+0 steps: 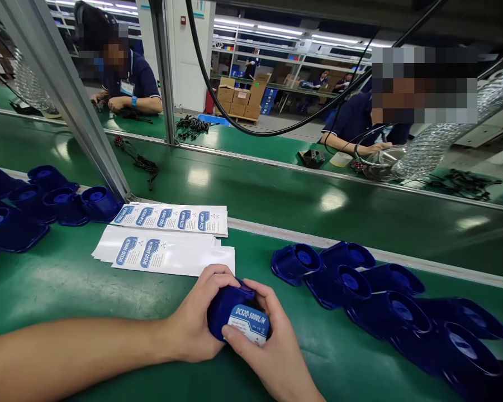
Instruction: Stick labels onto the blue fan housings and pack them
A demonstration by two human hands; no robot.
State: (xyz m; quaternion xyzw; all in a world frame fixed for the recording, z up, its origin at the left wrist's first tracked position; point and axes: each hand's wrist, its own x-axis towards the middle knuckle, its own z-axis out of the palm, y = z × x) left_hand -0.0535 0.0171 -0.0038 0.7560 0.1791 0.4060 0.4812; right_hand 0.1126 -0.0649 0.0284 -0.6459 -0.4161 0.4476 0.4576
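Note:
Both my hands hold a dark blue plastic housing (218, 312) just above the green bench. My left hand (199, 318) wraps round its left side, fingers over the top. From the right, my right hand (272, 329) grips it, its thumb pressed on a blue-and-white label (248, 322) marked DC52Q-5000L/H on the housing's flat face. Behind my hands lie label sheets: a front stack (184, 254) with two labels left on the top sheet, and a rear stack (167, 218) with a row of several labels. My palms hide part of the housing.
Similar blue housings stand grouped at left (65, 204) and right (385, 307). A metal post (75, 106) rises at left. Beyond runs a green conveyor belt (243, 184) carrying a cable bundle (140, 162). Two people work across it; a black cable (251, 132) and foil duct (456, 123) hang there.

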